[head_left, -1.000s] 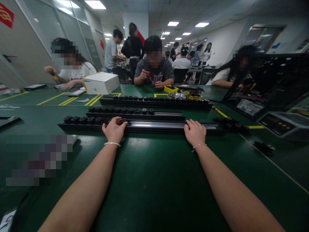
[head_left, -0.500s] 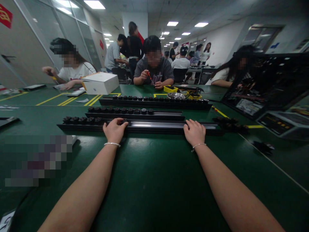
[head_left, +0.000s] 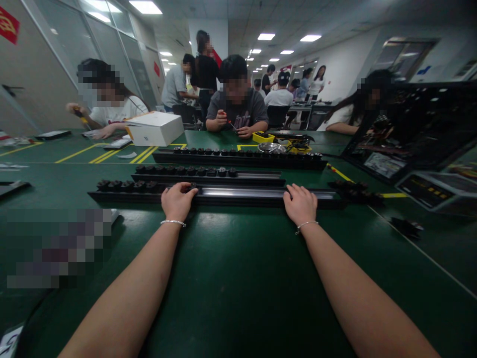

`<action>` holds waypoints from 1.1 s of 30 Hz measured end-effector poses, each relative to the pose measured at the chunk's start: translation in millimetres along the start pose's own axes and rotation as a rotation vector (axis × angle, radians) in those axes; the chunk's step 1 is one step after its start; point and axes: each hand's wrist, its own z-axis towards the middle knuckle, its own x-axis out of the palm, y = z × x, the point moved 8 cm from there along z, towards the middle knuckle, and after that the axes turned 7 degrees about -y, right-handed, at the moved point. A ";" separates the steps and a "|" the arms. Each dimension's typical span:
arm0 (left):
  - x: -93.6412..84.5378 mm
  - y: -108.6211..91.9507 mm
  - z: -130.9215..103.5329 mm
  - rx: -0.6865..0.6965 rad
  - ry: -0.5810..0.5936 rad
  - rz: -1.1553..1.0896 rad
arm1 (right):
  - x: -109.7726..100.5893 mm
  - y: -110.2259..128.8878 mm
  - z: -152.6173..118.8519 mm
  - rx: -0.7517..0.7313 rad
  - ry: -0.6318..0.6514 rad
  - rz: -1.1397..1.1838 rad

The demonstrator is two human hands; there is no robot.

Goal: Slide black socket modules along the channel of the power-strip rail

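In front of me a long black rail [head_left: 242,200] with a shiny metal channel lies crosswise on the green table. Several small black modules [head_left: 126,186] sit in a row at its left end. My left hand [head_left: 177,201] is closed over the rail, thumb and fingers around another small black module [head_left: 193,186] in the channel; the fingertips are partly hidden. Further right, my right hand [head_left: 300,204] grips the same rail, its fingers bent over the channel and its thumb at the near side.
Behind lie a shorter rail [head_left: 261,182] and a longer rail [head_left: 238,160], both bearing black modules. Loose black parts [head_left: 357,191] are right of the near rail. A white box [head_left: 156,130], a yellow tray [head_left: 263,137] and a dark metal case [head_left: 410,134] stand further back. Co-workers sit opposite.
My left hand has shifted very slightly right along the rail. My right hand stays in place. The person opposite has lowered the tilt of a red screwdriver a little.
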 end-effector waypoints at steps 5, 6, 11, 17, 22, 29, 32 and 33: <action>1.1 4.5 2.1 0.011 -0.033 -0.025 | 0.5 0.0 0.2 0.000 0.003 0.003; 1.7 5.6 2.5 0.014 -0.038 -0.027 | 0.4 -0.1 0.2 0.000 0.004 0.003; 3.5 8.3 3.6 0.011 -0.040 -0.025 | 0.4 0.0 0.5 -0.004 0.011 0.002; 3.9 9.7 4.3 0.000 -0.035 -0.031 | -0.6 0.5 0.4 -0.005 0.017 0.005; 5.5 9.7 4.2 -0.003 -0.017 -0.064 | -4.1 1.4 0.2 0.010 0.003 0.026; 3.4 2.5 1.5 -0.005 0.006 -0.062 | -8.4 1.6 -0.5 0.037 -0.023 0.048; 2.1 -1.3 0.1 -0.006 0.021 -0.048 | -8.0 1.5 -0.7 0.037 -0.016 0.051; 1.6 -2.2 -0.3 -0.008 0.025 -0.045 | -7.7 1.3 -0.6 0.038 -0.012 0.050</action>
